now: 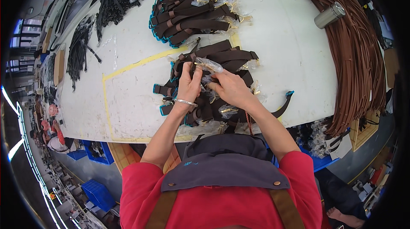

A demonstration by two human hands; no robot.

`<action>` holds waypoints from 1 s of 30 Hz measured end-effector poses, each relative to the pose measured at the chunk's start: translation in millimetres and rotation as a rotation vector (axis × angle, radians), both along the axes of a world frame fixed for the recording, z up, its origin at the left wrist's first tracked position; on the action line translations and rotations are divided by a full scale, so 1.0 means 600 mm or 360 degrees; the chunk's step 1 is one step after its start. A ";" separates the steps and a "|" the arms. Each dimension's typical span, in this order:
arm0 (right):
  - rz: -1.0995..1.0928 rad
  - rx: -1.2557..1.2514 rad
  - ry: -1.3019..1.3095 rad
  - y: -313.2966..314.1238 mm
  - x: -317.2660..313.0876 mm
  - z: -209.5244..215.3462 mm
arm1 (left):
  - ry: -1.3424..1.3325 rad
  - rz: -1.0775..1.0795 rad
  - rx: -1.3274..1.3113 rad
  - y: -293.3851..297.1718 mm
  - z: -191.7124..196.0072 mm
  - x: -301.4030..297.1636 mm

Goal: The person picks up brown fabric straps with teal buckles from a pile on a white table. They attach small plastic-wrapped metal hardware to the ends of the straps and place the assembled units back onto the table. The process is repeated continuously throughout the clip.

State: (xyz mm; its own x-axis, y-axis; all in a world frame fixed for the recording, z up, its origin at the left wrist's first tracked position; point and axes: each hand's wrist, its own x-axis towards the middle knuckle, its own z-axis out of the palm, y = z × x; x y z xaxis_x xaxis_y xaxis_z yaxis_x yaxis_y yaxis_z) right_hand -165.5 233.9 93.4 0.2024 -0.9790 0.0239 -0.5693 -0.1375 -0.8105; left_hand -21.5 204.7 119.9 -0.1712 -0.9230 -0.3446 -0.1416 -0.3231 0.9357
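Observation:
Over the nearer pile of dark brown straps (215, 49), both my hands work close together. My left hand (189, 84), with a bangle at its wrist, is closed with thumb and fingers pinched on a dark strap near its gold metal end. Clear plastic wrap (209, 64) covers that gold fitting and stretches across to my right hand (231, 89), whose fingers are closed on the wrap. The exact grip under the fingertips is partly hidden. Several straps below have turquoise-edged ends and plastic-wrapped gold fittings. One strap (282, 106) curls out to the right.
A second strap pile (183, 15) lies farther back on the white table (294, 49). Black straps (119, 2) lie at the far left. Long brown strips (352, 58) cover the right side, with a metal flask (329, 15) on them. Blue crates (98, 194) stand below the table.

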 end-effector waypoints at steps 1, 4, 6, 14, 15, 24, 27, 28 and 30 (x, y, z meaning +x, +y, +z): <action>-0.0002 -0.0029 -0.0001 -0.001 0.003 -0.004 | -0.0063 0.0038 -0.0079 0.003 -0.003 0.004; -0.0035 -0.0014 -0.0022 -0.005 0.003 -0.015 | -0.0100 0.0025 -0.0277 -0.002 -0.014 0.026; -0.0097 0.0129 -0.0052 0.001 -0.029 -0.016 | 0.0123 0.0102 -0.0183 0.001 0.022 0.045; -0.0153 0.0335 -0.0418 0.064 -0.045 0.009 | 0.0532 0.0415 -0.1060 0.035 0.151 0.156; -0.0127 0.0286 -0.0491 0.068 -0.036 0.011 | 0.0628 0.0297 -0.1136 0.032 0.163 0.160; 0.0219 0.0056 0.0313 0.036 0.013 0.054 | 0.0905 0.0372 -0.0675 0.057 0.155 0.219; 0.0348 -0.0208 0.0586 0.032 0.027 0.051 | 0.1091 0.0433 -0.0569 0.065 0.141 0.223; 0.0349 -0.0197 0.0552 0.030 0.029 0.042 | 0.1089 0.0428 -0.0571 0.069 0.143 0.223; 0.0351 -0.0175 0.0484 0.024 0.025 0.021 | 0.1086 0.0418 -0.0576 0.075 0.148 0.225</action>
